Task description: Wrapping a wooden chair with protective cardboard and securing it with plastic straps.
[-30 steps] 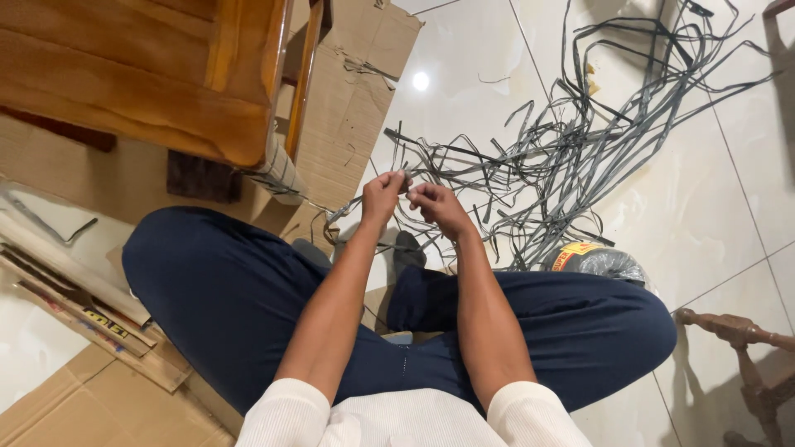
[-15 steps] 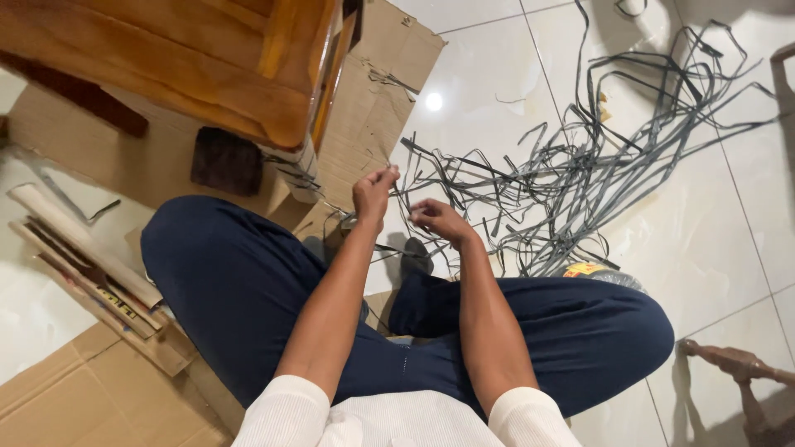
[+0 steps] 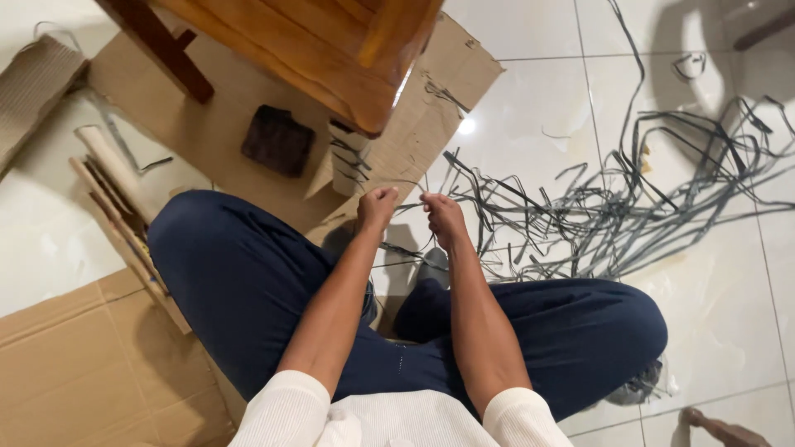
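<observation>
Both fists now sit closed and level, the left hand (image 3: 377, 207) no longer raised above the right hand (image 3: 443, 217), a thin grey strip (image 3: 406, 184) stretched between them.

Landmark: wooden chair (image 3: 315, 50).

Flattened brown cardboard sheet (image 3: 207, 124) lies on the floor under the chair, running out past its right side (torn edge there).

Second brown cardboard sheet (image 3: 91, 372), creased, well below-left of the chair.

Corrugated cardboard piece (image 3: 33, 83), grey-brown, left of the chair.

No labels, signs or screens seen.
</observation>
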